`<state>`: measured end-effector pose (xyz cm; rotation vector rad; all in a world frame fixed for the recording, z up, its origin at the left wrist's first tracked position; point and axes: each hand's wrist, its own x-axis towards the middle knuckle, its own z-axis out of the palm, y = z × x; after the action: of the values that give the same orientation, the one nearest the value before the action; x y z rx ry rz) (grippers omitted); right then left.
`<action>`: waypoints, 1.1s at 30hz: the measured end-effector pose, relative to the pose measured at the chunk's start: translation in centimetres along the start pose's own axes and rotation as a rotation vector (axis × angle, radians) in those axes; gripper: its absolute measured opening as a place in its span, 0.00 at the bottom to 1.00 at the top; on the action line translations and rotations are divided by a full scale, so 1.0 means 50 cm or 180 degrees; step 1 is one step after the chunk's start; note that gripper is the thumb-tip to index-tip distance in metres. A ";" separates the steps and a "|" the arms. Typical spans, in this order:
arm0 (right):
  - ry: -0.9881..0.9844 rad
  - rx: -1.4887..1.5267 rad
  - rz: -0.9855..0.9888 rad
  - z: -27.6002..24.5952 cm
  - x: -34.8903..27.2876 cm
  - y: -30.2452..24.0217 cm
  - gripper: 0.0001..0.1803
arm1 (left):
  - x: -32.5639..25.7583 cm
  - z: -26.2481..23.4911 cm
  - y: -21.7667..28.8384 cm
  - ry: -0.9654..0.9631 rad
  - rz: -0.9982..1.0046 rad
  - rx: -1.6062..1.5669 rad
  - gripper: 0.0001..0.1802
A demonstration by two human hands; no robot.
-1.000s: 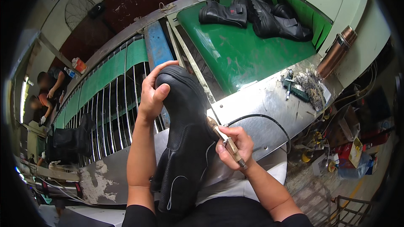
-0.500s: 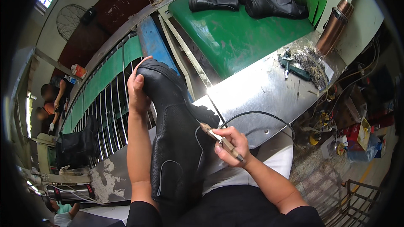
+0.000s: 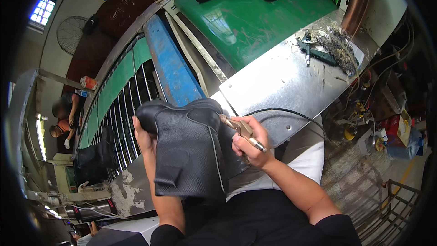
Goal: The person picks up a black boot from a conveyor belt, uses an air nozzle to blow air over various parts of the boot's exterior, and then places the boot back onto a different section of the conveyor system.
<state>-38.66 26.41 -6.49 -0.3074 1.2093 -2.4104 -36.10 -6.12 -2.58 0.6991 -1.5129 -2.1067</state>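
Fingers (image 3: 251, 122) of the right hand (image 3: 258, 145) are closed around a brass-coloured nozzle tool (image 3: 245, 130), whose tip is just beside the black leather boot (image 3: 186, 148), gripped by the partly hidden left hand (image 3: 145, 139) before the metal bench (image 3: 273, 86). To work well, one should keep the boot steady and the tip's distance even. Compared with half a second ago, the boot is turned and looks foreshortened.
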 end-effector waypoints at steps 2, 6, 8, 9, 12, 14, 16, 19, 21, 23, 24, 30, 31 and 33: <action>0.0094 0.0062 0.0012 0.008 0.005 0.012 0.20 | -0.039 -0.050 0.000 0.0194 -0.0406 0.0388 0.34; 0.0188 -0.0090 0.0133 0.037 0.024 0.025 0.21 | -0.128 -0.159 -0.050 0.0377 -0.0029 0.0297 0.27; 0.0277 -0.0202 0.0093 0.037 0.029 0.050 0.22 | -0.197 -0.134 -0.039 0.0608 -0.0179 0.0435 0.27; 0.0309 -0.0252 0.0096 0.039 0.030 0.062 0.23 | -0.233 -0.133 -0.035 0.0552 -0.0365 0.0496 0.27; 0.0172 -0.0502 0.0021 0.044 0.021 0.067 0.23 | -0.332 -0.128 -0.027 0.0352 -0.0934 0.0595 0.27; 0.0055 -0.0628 0.0061 0.045 0.007 0.062 0.23 | -0.395 -0.105 -0.026 0.0168 -0.1264 0.0557 0.28; 0.0170 -0.0463 0.0064 0.047 -0.013 0.061 0.24 | -0.432 -0.108 -0.048 0.0186 -0.1689 0.0667 0.30; 0.0186 -0.0360 0.0090 0.042 -0.032 0.050 0.25 | -0.468 -0.018 -0.051 -0.0199 -0.1961 0.0637 0.33; 0.0199 -0.0289 0.0089 0.039 -0.043 0.042 0.24 | -0.483 0.007 -0.062 -0.0431 -0.2040 0.0527 0.35; 0.0161 -0.0185 0.0160 0.037 -0.048 0.032 0.25 | -0.492 0.019 -0.071 -0.0606 -0.2113 0.0392 0.36; 0.0140 -0.0116 0.0213 0.036 -0.052 0.024 0.25 | -0.494 0.022 -0.075 -0.0705 -0.2161 0.0308 0.37; -0.0004 -0.0238 0.0162 0.017 -0.080 0.015 0.24 | -0.501 0.068 -0.078 -0.0908 -0.2308 0.0176 0.40; -0.0019 -0.0251 0.0174 0.011 -0.083 0.011 0.24 | -0.501 0.070 -0.082 -0.0961 -0.2335 0.0126 0.40; -0.0115 -0.0351 0.0162 -0.001 -0.092 0.007 0.26 | -0.502 0.076 -0.088 -0.1062 -0.2386 0.0039 0.40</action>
<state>-34.51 28.40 -6.86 -0.3479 1.3206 -2.2900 -19.48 13.59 -2.22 1.0885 -1.5877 -2.8834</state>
